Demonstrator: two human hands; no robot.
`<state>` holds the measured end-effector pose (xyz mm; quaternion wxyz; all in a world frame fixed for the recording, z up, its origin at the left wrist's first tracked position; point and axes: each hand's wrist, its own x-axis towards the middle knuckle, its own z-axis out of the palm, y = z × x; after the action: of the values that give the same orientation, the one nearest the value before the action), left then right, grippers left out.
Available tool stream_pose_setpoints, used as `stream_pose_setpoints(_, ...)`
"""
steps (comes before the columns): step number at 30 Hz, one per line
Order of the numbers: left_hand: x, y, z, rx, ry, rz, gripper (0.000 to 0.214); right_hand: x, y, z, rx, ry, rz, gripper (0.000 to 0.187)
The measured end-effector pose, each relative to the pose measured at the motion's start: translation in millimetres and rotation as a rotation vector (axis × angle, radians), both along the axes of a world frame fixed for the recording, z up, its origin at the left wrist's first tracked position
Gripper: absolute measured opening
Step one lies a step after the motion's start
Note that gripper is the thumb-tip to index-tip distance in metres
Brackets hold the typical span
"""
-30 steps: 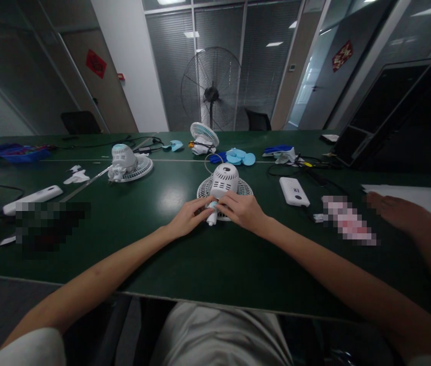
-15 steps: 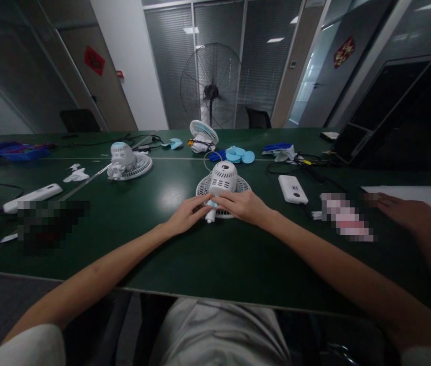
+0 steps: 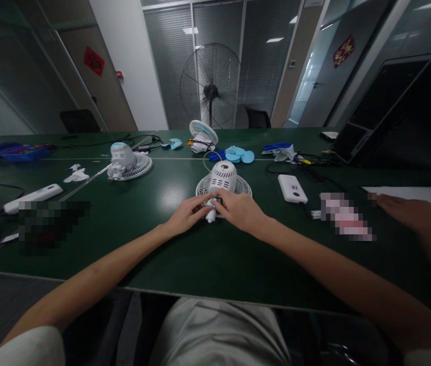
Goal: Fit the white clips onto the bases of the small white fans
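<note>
Face down in front of me lies a small white fan [image 3: 223,175], its round motor housing up and its grille [image 3: 244,187] flat on the table. On its near side sticks out a white clip or bracket [image 3: 210,216] with a light blue part. My left hand [image 3: 188,213] grips this bracket from the left, fingertips on its top. My right hand [image 3: 241,209] pinches at the same bracket from the right, fingers curled and partly hiding it. What lies between the right fingertips is too small to make out. A thin cable loop rises behind the housing.
On the green table [image 3: 154,264] are a second fan [image 3: 123,161] at left, a third fan [image 3: 203,136] at the back, blue fan blades [image 3: 240,154], a white power bank [image 3: 292,189] with cable, and gloves [image 3: 279,149]. Another person's hand [image 3: 409,211] rests at right.
My right hand has drawn its fingers in from a flatter pose to a curled pinch at the bracket. My left hand and the fan stay nearly in place.
</note>
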<state>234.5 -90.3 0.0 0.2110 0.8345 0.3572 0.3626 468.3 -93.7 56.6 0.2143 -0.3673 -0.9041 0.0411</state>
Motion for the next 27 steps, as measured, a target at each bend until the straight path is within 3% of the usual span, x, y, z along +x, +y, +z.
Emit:
stream_pose_setpoints(3, -0.9, 1.4, -1.1, 0.006, -0.002, -0.009, 0.048, 10.2, 9.6, -0.2, 0.228, -0.214, 0.145, 0.043)
stream_pose_setpoints(7, -1.4, 2.0, 0.2, 0.002, 0.014, -0.004, 0.047, 23.9, 26.7, 1.7, 0.325, -0.309, 0.293, 0.039)
stream_pose_setpoints(13, -0.1, 0.2, 5.4, 0.019, 0.038, 0.001, 0.046, 20.8, 26.7, -8.3, 0.33, -0.268, 0.234, 0.035)
stream_pose_setpoints(16, 0.1, -0.5, 5.8, 0.013, 0.038, -0.001, 0.046, 4.5, 14.2, -15.6, 0.144, -0.098, 0.088, 0.033)
stream_pose_setpoints(18, -0.2, -0.6, 5.4, 0.013, 0.039, -0.005, 0.045, -5.0, 6.4, -17.1, -0.141, 0.121, -0.011, 0.036)
stream_pose_setpoints(20, -0.5, -0.6, 5.1, 0.022, 0.038, -0.01, 0.045, -9.0, 0.9, -14.7, -0.461, 0.225, -0.01, 0.043)
stream_pose_setpoints(22, -0.9, -0.6, 5.5, 0.033, 0.036, -0.013, 0.045, -6.7, -1.7, -9.5, -0.541, 0.236, 0.011, 0.044)
stream_pose_setpoints(25, -1.5, -0.8, 6.8, 0.026, 0.04, -0.027, 0.046, 4.2, -0.1, -1.5, -0.187, 0.127, 0.018, 0.037)
stream_pose_setpoints(27, -1.9, -0.7, 7.3, 0.015, 0.05, -0.026, 0.046, 12.1, 4.1, 1.4, 0.034, -0.031, 0.096, 0.042)
